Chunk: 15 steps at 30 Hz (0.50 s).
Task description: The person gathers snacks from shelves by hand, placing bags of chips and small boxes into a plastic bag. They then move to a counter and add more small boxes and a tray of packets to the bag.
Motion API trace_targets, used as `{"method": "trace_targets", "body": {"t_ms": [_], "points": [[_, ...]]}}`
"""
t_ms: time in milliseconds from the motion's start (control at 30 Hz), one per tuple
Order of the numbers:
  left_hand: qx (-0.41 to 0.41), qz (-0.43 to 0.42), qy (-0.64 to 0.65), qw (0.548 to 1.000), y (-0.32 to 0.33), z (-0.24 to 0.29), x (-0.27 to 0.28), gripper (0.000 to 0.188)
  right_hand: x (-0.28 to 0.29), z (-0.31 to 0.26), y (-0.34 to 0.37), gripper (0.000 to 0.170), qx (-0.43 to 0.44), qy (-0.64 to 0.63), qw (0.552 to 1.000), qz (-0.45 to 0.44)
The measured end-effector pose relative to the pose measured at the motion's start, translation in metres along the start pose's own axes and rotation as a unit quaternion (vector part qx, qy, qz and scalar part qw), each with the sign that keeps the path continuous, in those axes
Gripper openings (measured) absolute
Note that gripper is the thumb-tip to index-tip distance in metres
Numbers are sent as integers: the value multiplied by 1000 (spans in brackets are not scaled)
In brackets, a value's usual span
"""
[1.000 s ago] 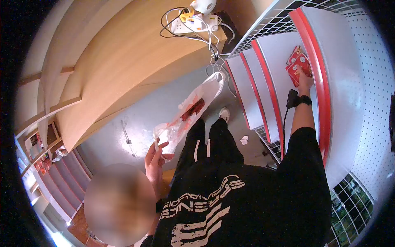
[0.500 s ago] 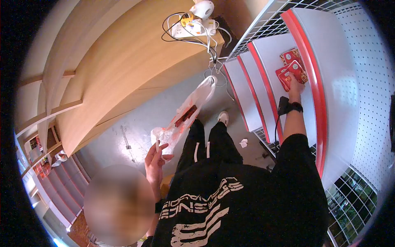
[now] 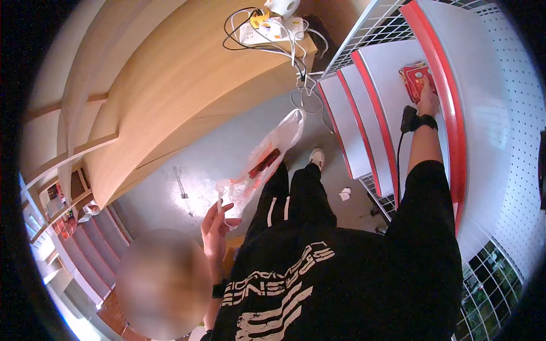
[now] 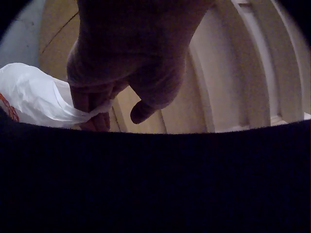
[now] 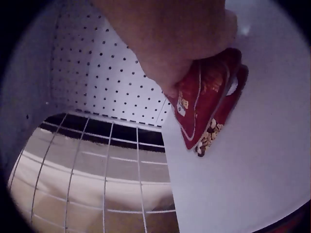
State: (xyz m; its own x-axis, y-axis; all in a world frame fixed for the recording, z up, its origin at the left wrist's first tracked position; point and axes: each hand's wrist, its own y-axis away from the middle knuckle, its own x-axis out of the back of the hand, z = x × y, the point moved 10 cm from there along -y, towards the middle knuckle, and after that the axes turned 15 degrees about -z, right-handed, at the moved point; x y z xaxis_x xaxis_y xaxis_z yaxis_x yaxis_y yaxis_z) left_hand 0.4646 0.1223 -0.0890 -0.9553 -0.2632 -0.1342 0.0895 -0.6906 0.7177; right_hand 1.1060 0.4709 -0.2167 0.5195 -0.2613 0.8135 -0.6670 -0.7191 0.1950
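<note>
- Plainly, a translucent plastic bag [image 3: 289, 134] contains a dark red package [image 3: 264, 163]; the left hand [image 3: 214, 230] has its fingers bent round a handle.
- We see the right hand [image 3: 428, 103] grasping a red packet [image 5: 201, 102] over the white shelf [image 3: 387, 65] — a second packet [image 5: 222, 119] touches it; whether the fingers grip both, we cannot tell.
- We find the upper shelf's red edge [image 3: 446, 108] just beside that hand — and open grey floor [image 3: 196, 162] beneath the bag.

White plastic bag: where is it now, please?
In the head view, the white plastic bag is just left of centre, reaching up and right across the picture from the left hand that holds it, beside the black trousers.
</note>
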Motion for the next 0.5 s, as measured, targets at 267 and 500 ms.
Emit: {"method": "trace_targets", "body": {"t_ms": [267, 500], "points": [[-1, 1, -9, 1000, 3, -3, -9, 41, -38, 11, -17, 77, 61, -317, 941, -106], [-16, -14, 18, 1000, 6, 0, -29, 40, 11, -16, 88, 89, -70, -230, 970, -26]]}}
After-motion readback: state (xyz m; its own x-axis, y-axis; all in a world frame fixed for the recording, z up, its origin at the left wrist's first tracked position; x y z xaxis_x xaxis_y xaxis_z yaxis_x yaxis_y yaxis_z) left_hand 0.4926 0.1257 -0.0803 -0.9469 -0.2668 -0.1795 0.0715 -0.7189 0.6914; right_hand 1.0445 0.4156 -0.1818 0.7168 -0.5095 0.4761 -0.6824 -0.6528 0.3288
